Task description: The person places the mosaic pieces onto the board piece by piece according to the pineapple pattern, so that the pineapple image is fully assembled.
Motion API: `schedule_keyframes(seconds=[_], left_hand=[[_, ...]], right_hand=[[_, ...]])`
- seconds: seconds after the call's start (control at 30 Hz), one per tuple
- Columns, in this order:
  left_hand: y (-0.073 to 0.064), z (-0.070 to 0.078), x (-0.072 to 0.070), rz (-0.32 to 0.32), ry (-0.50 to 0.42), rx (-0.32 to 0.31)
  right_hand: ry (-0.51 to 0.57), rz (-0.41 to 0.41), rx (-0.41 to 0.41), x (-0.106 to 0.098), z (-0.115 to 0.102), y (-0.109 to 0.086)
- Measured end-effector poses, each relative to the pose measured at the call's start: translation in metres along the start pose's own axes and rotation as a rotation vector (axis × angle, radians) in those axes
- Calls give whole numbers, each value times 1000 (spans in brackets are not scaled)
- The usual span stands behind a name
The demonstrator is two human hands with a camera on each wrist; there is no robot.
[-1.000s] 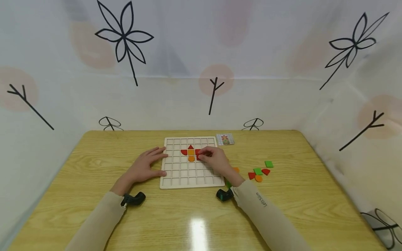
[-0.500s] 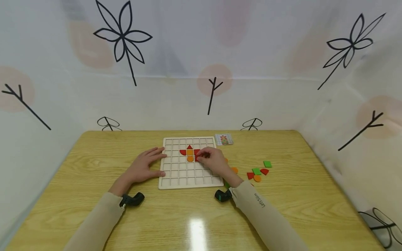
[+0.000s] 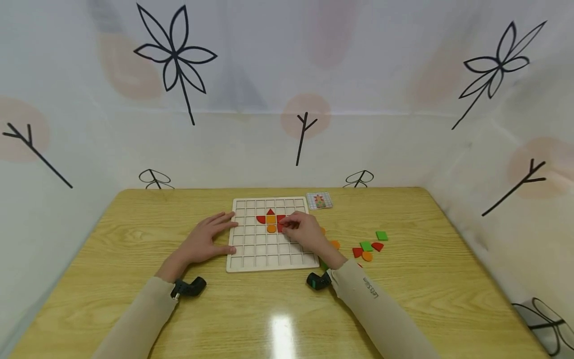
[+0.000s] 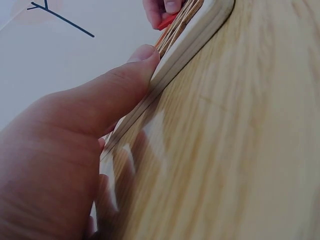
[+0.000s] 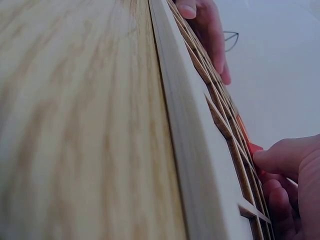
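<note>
Gridded board (image 3: 248, 249): pale wood, one, lying on the desk (image 3: 224, 319) at the centre of the frame.

Left hand (image 3: 204, 239): left of centre; grip spread, fingertips and thumb touching the board's left edge.

Right hand (image 3: 306, 233): right of centre, over the board; grip pinching a red piece (image 3: 280, 228) between thumb and fingers, at the board's upper-middle cells; its outline partly hidden.

Set on the board, beside that piece: red triangle (image 3: 270, 212), topmost; orange square (image 3: 271, 219), directly below it; red rounded piece (image 3: 261, 219), left of the square; orange disc (image 3: 271, 229), below the square.

Picture card (image 3: 320, 201): just beyond the board's upper right corner.

Loose pieces, right of centre on the desk: green square (image 3: 381, 235); second green square (image 3: 365, 246); orange round piece (image 3: 367, 256); red pieces (image 3: 378, 246) near these.

Backdrop (image 3: 242, 149): pale cloth, black plant drawings, upper frame.
</note>
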State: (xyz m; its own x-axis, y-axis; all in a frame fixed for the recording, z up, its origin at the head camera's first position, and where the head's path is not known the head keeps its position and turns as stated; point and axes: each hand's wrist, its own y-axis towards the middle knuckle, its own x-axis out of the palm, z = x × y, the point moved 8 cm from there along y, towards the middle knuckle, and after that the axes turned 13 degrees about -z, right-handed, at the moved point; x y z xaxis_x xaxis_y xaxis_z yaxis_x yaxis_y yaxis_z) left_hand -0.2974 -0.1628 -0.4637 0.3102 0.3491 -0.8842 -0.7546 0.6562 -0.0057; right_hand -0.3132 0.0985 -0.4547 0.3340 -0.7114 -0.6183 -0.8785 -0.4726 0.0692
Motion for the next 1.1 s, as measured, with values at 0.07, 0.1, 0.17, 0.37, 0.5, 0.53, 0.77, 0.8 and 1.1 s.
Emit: schedule_keyframes(seconds=[0.07,0.1,0.17,0.37,0.5,0.53,0.77,0.8,1.1], left_hand=[[0,0,0,2,0,2],[0,1,0,3,0,4],[0,1,-1,4,-3,7],[1,-1,-1,8,3,7],[0,-1,-1,5,1,-1],[-1,-2,-1,5,2,-3],[-2,-1,-1,5,-4,1],[-2,-1,-1,5,-4,1],[1,-5,3,-6,1,-12]], right_hand=[[-3,-2,-8,0,0,0],[-5,-2,-8,0,1,1],[-18,-4,-11,0,0,1],[-33,-15,-22,0,-4,1],[-18,-28,-21,2,-3,1],[-16,-30,-22,2,-3,1],[25,-37,-12,2,-1,1],[35,-41,-12,1,-1,1],[63,-27,-22,-40,2,-13]])
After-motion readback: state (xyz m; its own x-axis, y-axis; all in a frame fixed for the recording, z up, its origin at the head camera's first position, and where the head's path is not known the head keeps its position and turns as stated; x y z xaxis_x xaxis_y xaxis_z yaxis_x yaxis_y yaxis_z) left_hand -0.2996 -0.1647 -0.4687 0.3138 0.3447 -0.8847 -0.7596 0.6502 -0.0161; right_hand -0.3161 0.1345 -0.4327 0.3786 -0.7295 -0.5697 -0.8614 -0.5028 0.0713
